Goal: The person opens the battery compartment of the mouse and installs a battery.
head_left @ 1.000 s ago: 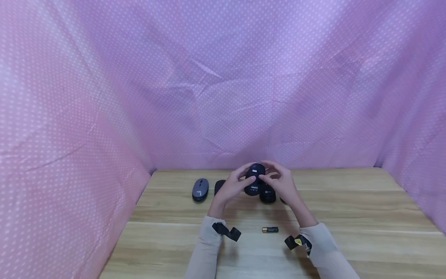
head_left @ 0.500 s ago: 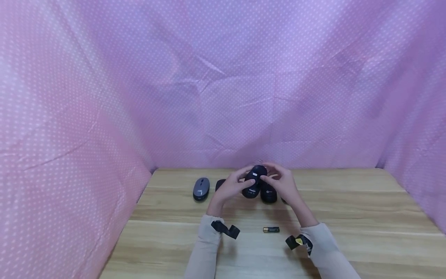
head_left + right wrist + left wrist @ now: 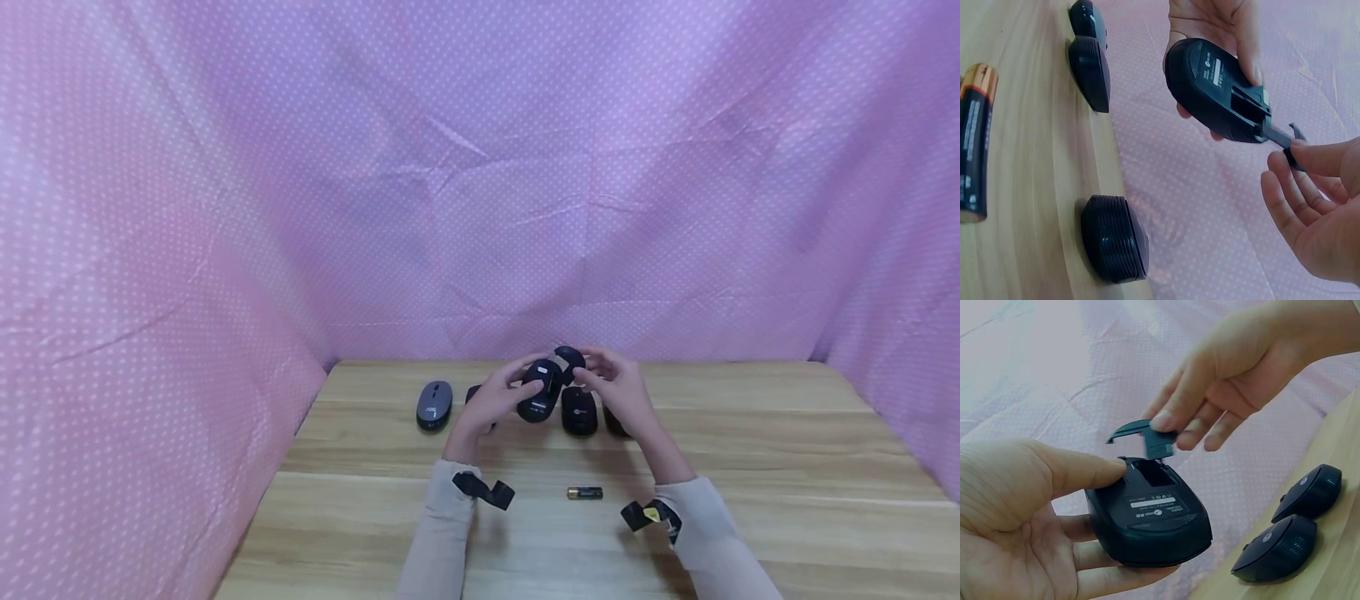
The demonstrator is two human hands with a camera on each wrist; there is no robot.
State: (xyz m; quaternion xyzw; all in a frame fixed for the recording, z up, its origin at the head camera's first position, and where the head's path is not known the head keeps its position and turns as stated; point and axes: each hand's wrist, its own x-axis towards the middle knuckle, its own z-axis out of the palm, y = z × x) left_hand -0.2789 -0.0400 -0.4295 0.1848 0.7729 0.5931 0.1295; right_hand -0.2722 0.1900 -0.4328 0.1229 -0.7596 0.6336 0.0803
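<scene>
My left hand (image 3: 489,407) holds a black computer mouse (image 3: 1160,531) with its labelled underside up, thumb on the underside and fingers beneath. Near one end of it, the battery compartment (image 3: 1155,475) lies uncovered, and no battery shows inside. Between thumb and fingers, my right hand (image 3: 621,390) pinches the black battery cover (image 3: 1159,442), which has a curved end and a narrow tongue. In the left wrist view the cover hovers tilted just beyond the compartment. The right wrist view shows the tongue close by the end of the mouse (image 3: 1210,94).
One AA battery (image 3: 585,493) lies on the wooden table (image 3: 360,517) between the forearms. Farther back stand a grey mouse (image 3: 433,407) at left and black mice (image 3: 579,414) behind the hands, some partly hidden. A pink dotted cloth (image 3: 480,208) hangs behind and at the sides.
The right hand has moved up and right with the battery cover, parting it from the mouse and baring the compartment. The left hand keeps its hold, with the mouse shifted slightly left.
</scene>
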